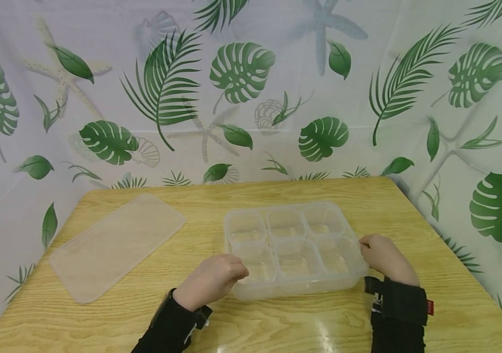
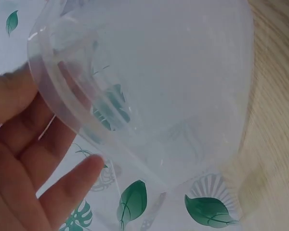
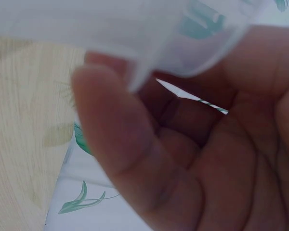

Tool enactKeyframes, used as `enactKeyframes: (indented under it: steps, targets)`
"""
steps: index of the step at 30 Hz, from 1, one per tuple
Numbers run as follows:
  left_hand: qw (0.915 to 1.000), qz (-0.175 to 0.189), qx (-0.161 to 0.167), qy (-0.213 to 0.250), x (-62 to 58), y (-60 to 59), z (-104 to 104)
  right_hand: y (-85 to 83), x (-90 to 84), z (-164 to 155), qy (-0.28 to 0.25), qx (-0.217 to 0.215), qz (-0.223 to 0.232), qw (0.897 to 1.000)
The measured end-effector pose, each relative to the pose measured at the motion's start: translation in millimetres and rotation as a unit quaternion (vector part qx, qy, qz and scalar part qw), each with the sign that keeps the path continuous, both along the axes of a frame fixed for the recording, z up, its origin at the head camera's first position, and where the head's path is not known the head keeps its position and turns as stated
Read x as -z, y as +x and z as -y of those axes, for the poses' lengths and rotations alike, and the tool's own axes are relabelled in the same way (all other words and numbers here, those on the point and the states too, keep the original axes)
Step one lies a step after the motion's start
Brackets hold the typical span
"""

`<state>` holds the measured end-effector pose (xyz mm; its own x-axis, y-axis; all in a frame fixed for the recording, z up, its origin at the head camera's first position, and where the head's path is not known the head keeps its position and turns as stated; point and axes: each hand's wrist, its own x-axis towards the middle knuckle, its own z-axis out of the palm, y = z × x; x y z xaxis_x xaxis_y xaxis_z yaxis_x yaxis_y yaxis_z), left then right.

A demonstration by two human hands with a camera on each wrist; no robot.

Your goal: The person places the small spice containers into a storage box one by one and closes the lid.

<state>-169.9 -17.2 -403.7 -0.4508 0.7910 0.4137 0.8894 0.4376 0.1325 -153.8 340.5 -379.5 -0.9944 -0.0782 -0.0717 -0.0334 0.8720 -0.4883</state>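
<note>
A translucent plastic compartment box (image 1: pixel 297 285), split into several rounded sections in two rows, is in the middle of the head view with its top uncovered. My left hand (image 1: pixel 211 280) pinches the rim at its near left corner. On the opposite side, my right hand (image 1: pixel 385 257) holds the right edge. The left wrist view has the box's wall and lip (image 2: pixel 178 72) between thumb and fingers. Up close in the right wrist view, fingers curl around the lip of the box (image 3: pixel 111 33). Whether its base touches the table is hard to tell.
A flat translucent lid (image 1: pixel 118 245) lies slantwise on the left of the wood-grain table (image 1: pixel 154 314). Behind and on both sides of the table hangs a white cloth (image 1: pixel 273 162) printed with leaves, shells and starfish.
</note>
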Motion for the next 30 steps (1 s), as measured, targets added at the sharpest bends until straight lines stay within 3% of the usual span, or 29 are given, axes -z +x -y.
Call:
enactKeyframes:
  steps: [3, 7, 10, 13, 17, 20, 30]
  targets:
    - [0.9974, -0.023, -0.058, 0.036, 0.3, -1.4, 0, 0.4, -0.6, 1, -0.001, 0.000, 0.000, 1.000]
    - [0.9812, -0.024, -0.166, 0.096, 1.0, -3.8, 2, 0.5, -1.0, 1, -0.001, 0.004, 0.005, 1.000]
    - [0.9654, 0.030, -0.229, 0.120, 0.8, -4.9, 5, 0.3, -0.9, 1, -0.001, 0.005, 0.005, 1.000]
    - [0.9515, 0.113, -0.261, 0.117, 0.6, -5.9, 7, 0.3, -0.6, 1, -0.003, 0.004, 0.002, 1.000]
    - [0.9361, 0.215, -0.261, 0.097, 1.3, -7.4, 9, 0.6, 0.2, 1, -0.003, 0.002, -0.003, 1.000]
    - [0.9319, 0.253, -0.245, 0.088, 3.2, -9.3, 8, 0.7, 0.4, 1, -0.003, 0.002, -0.006, 1.000]
    - [0.9298, 0.284, -0.212, 0.101, 9.2, -11.8, 5, -0.1, 0.2, 1, 0.000, -0.003, -0.012, 1.000]
